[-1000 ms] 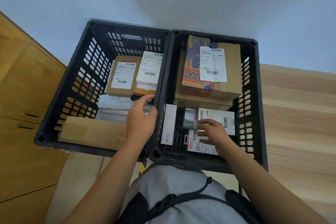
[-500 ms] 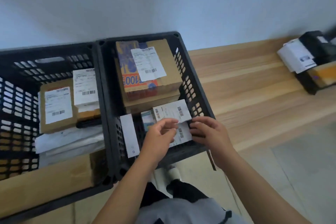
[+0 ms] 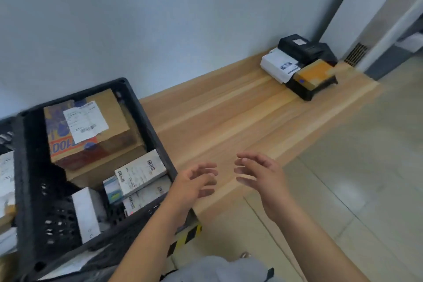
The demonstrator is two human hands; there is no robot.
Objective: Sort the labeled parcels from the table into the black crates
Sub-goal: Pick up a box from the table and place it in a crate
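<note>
- Plainly, in the head view both hands are empty, hovering side by side over the near edge of the wooden tabletop (image 3: 231,107).
- Left hand (image 3: 192,182): fingers loosely spread and slightly bent, gripping nothing; it sits just past the right wall of the black crate (image 3: 25,190).
- Right hand (image 3: 261,173): fingers also spread and relaxed, holding nothing, a short gap from the left hand.
- Inside that crate, left of the left hand, a large cardboard box (image 3: 91,128) with a white label lies at the far end, stacked on another brown box.
- Nearer the left hand, a small labeled white parcel (image 3: 140,173) rests on flat packets by the crate's right wall; a white box (image 3: 85,213) leans further left.
- A second black crate (image 3: 5,130) shows only at the left frame edge.
- Well apart from both hands, at the tabletop's far right end, remaining parcels are piled together: a white parcel (image 3: 278,65), a black parcel (image 3: 297,46) and an orange-brown box (image 3: 313,73).
</note>
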